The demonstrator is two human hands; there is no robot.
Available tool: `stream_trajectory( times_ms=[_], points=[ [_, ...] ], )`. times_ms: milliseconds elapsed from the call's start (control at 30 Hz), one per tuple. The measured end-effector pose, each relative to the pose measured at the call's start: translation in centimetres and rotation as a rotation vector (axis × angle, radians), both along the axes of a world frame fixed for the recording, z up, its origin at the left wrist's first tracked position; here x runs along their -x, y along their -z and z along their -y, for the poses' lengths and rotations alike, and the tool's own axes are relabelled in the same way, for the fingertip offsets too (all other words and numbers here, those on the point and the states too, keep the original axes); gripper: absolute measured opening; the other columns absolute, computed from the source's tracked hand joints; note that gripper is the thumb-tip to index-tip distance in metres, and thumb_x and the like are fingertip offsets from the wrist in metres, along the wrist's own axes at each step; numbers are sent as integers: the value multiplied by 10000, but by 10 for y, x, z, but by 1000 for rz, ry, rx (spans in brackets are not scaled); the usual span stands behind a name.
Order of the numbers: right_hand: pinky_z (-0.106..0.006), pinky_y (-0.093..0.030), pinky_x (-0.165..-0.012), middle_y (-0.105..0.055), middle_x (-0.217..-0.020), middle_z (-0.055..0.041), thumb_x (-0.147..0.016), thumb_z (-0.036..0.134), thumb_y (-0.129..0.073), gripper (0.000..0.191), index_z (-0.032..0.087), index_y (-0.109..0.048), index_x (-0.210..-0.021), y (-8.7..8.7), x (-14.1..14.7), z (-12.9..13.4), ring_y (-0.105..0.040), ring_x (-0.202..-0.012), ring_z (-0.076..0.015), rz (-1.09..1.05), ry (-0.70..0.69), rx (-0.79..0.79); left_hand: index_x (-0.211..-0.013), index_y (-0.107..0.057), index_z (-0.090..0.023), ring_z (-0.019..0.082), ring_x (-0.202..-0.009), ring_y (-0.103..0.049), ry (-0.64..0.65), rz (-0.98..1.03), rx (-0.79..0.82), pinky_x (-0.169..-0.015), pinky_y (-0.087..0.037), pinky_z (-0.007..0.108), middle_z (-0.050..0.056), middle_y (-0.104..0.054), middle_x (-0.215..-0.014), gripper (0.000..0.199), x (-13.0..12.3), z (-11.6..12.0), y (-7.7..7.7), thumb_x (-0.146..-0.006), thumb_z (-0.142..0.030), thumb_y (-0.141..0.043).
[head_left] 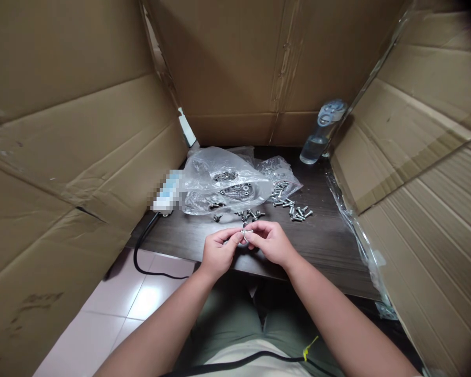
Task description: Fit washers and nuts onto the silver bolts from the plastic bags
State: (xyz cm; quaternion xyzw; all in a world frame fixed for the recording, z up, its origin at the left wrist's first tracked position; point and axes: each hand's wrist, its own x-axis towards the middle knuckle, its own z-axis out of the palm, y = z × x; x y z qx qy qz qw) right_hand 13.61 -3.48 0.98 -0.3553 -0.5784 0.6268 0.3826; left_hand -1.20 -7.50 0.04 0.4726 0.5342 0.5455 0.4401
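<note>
On the table (329, 220), the washer bag (208, 159) lies left of the bolt bag (272, 166), bolts (297, 212) before both, bottle (315, 149) behind right; 3 walls (227, 68) stand left, right, behind.

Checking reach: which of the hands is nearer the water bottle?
Right. The right hand is on the near side of the water bottle, to its left; the left hand is farther left.

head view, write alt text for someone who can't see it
A person's left hand and right hand pinch a small silvery part over a dark table. Beyond lie loose screws and plastic bags of hardware, between cardboard walls.
</note>
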Motion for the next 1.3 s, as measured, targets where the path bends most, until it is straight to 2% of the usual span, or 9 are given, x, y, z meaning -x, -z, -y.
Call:
stream_trajectory(
  times_ms=[133,267,367,500,600,733,967,1167,1300],
  points=[
    [-220,-384,-452,-533,-482,12,-827,494,-542,416,147,-602,-605,2,1,-1,-476,-424,-93,162,45,-49,-840,-751,-142,113,-525,-555,-17,-29,-3,-433,-426,196,53,-678,-653,229,-1,1,-2,-738,-335,-682],
    [-220,-413,-447,-609,-641,3,-755,478,-641,322,159,-620,-794,3,-2,-1,-546,-461,-103,31,56,29,-882,-746,-135,111,-522,-558,-35,-10,7,-449,-427,200,58,-690,-682,264,0,1,-1,-739,-349,-682],
    [-239,-455,-483,-656,-719,-17,-669,411,-736,356,167,-610,-896,4,-2,0,-591,-516,-125,-61,18,97,-899,-745,-140,115,-524,-570,-32,0,1,-469,-437,209,53,-696,-679,279,1,1,0,-745,-363,-676],
    [-238,-450,-473,-658,-681,-21,-655,397,-744,319,153,-616,-816,3,-1,0,-565,-485,-113,-57,-1,103,-877,-751,-154,124,-539,-591,-31,-56,-13,-493,-451,213,41,-699,-658,251,0,2,1,-751,-356,-670],
    [-206,-392,-421,-597,-560,12,-748,439,-655,296,149,-603,-724,2,1,0,-493,-403,-79,27,-31,43,-876,-751,-161,124,-551,-596,-39,-81,-38,-504,-458,215,44,-708,-689,236,-1,3,1,-759,-347,-664],
    [-195,-373,-404,-490,-421,45,-842,495,-521,391,155,-578,-658,2,2,1,-450,-357,-76,110,-40,5,-893,-750,-157,128,-554,-600,-52,-77,-38,-519,-474,226,53,-715,-708,245,-2,2,0,-754,-342,-670],
    [-222,-459,-478,-659,-714,-18,-718,380,-701,288,154,-601,-865,0,0,2,-586,-501,-105,-69,-27,92,-898,-748,-153,155,-627,-638,-49,-116,-59,-583,-507,247,53,-716,-709,230,-1,3,-1,-775,-322,-652],
    [-209,-425,-438,-599,-539,17,-758,416,-643,279,147,-585,-711,-1,0,2,-518,-412,-88,-26,-28,66,-887,-747,-177,161,-689,-653,-16,-264,-241,-688,-519,270,42,-713,-723,166,-1,4,2,-806,-252,-624],
    [-188,-377,-397,-532,-401,41,-852,454,-504,358,156,-549,-659,3,1,1,-462,-331,-80,20,-83,120,-928,-739,-193,141,-653,-618,32,-384,-391,-642,-491,252,41,-683,-720,179,-3,6,4,-824,-190,-593]
  ],
)
